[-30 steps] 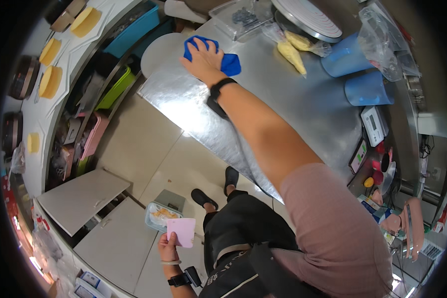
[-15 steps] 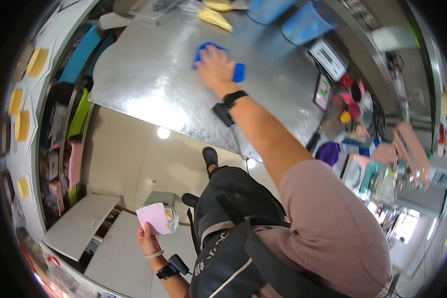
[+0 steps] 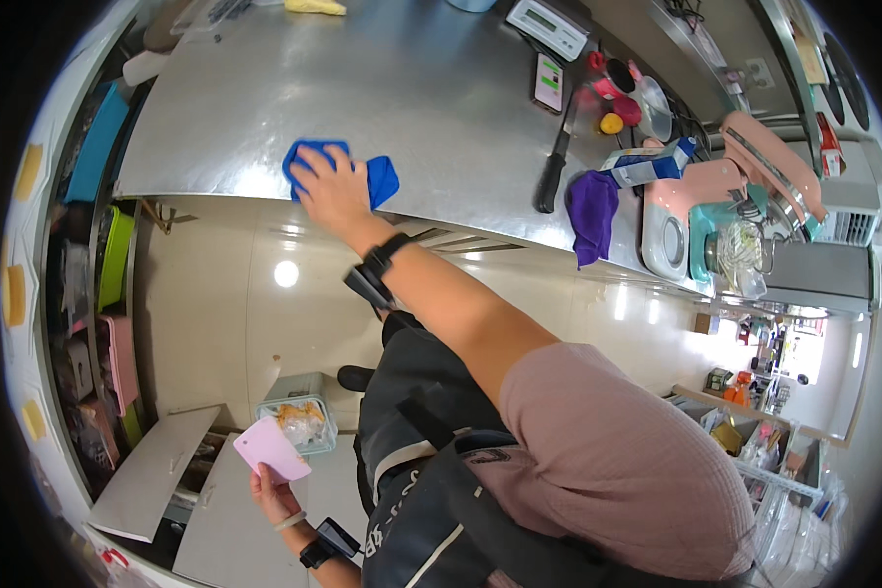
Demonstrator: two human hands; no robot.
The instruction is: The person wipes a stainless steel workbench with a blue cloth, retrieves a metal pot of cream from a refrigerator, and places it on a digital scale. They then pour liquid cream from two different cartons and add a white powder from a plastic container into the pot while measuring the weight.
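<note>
My right hand (image 3: 338, 196) grips a folded blue cloth (image 3: 383, 182) from above, its fingers spread over it. The cloth lies on the steel worktable (image 3: 235, 98), at the edge nearest me. Low on the left, my left hand (image 3: 275, 498) pinches a pink plastic dough scraper (image 3: 272, 450) with rounded corners by its lower edge. Just beyond the scraper is a grey-green bin (image 3: 328, 443), with food scraps and clear plastic inside. My thumb and fingertips on the scraper are partly hidden.
On the table's right lie a black-handled knife (image 3: 555, 167), a phone (image 3: 548, 82), a scale (image 3: 547, 29), a purple cloth (image 3: 594, 214) and a pink stand mixer (image 3: 671, 201). A cabinet door (image 3: 157, 461) hangs open at lower left. Shelves with coloured bins (image 3: 116, 257) line the left.
My right hand has drawn the blue cloth from mid-table toward me and left, to the near edge. The view has swung right. My left hand still holds the scraper, now tilted, beside the bin.
</note>
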